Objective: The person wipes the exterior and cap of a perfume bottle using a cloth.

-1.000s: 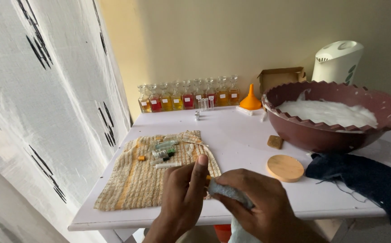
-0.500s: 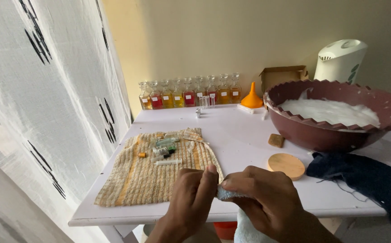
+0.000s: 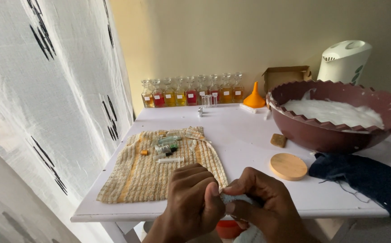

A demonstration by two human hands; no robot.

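At the bottom centre of the frame the two hands meet over the near edge of the bench [image 3: 249, 135]. The left hand [image 3: 193, 198] is curled into a loose fist, fingers folded inward, and its thumb side presses against the right hand [image 3: 260, 202]. Between them sits a small cloth [image 3: 235, 198], pinched by the fingertips of both hands. Whether anything is wrapped inside the cloth cannot be told, since the fingers cover that spot.

The cloth is pale grey-blue and looks soft and slightly fuzzy. Only a small bunched patch shows between the thumbs, and a further pale fold hangs below the right hand at the bottom edge of the frame.

Just beyond the hands, toward the middle left of the frame, a ribbed beige towel [image 3: 159, 173] lies flat on the bench. On its far half rest several small vials [image 3: 166, 146] and a thin clear syringe [image 3: 170, 159]. To the right of the hands lies a round wooden lid [image 3: 288, 166], and right of that a dark blue cloth [image 3: 366, 177]. Above it stands a big maroon bowl [image 3: 321, 132] with a zigzag rim, holding something white. Along the wall at the upper centre stands a row of glass bottles [image 3: 191, 92] with yellow and red liquid, with an orange funnel [image 3: 254, 98] beside them.
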